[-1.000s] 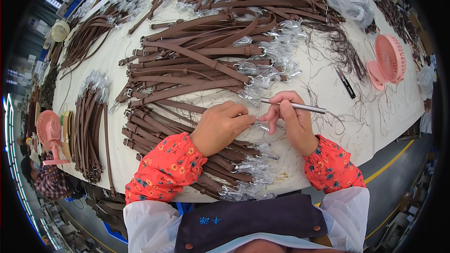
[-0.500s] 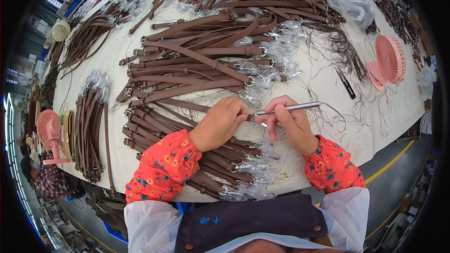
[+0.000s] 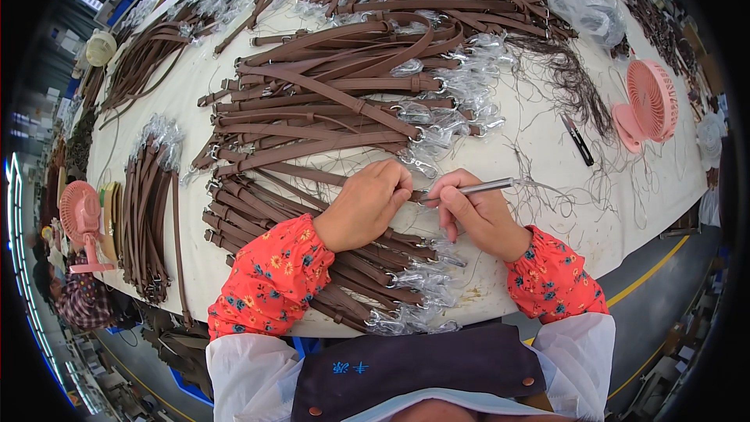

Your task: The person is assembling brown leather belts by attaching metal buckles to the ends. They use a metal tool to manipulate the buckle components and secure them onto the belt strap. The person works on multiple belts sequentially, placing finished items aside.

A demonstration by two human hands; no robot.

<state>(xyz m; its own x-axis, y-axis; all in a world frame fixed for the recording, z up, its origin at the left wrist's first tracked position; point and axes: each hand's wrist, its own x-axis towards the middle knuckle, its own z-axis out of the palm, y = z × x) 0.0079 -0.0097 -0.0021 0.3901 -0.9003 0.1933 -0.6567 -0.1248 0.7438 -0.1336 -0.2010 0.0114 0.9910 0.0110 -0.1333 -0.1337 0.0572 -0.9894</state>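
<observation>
My left hand (image 3: 367, 199) is closed, its thumb and fingers pinching a brown strap (image 3: 308, 173) whose tip just shows past the fingertips. My right hand (image 3: 480, 215) grips a slim, pen-shaped metal tool (image 3: 494, 185) between thumb and fingers. The tool's pointed end meets the strap tip between my hands; what it touches there is too small to make out. A dark thread (image 3: 543, 185) trails near the tool's back end. Under and beside my left forearm lies a row of brown straps (image 3: 258, 215), their metal clasps wrapped in clear plastic (image 3: 418, 277).
More brown straps (image 3: 312, 78) are heaped on the white table (image 3: 539, 266) ahead, with a bundle (image 3: 144, 219) at the left. To the right are a black-handled cutter (image 3: 578, 141), loose threads (image 3: 582, 90) and a pink fan (image 3: 650, 101). Another pink fan (image 3: 80, 215) stands left.
The tool has shifted left and slightly toward me at its back end, and my right fingers have drawn in around it. My left hand has barely moved.
</observation>
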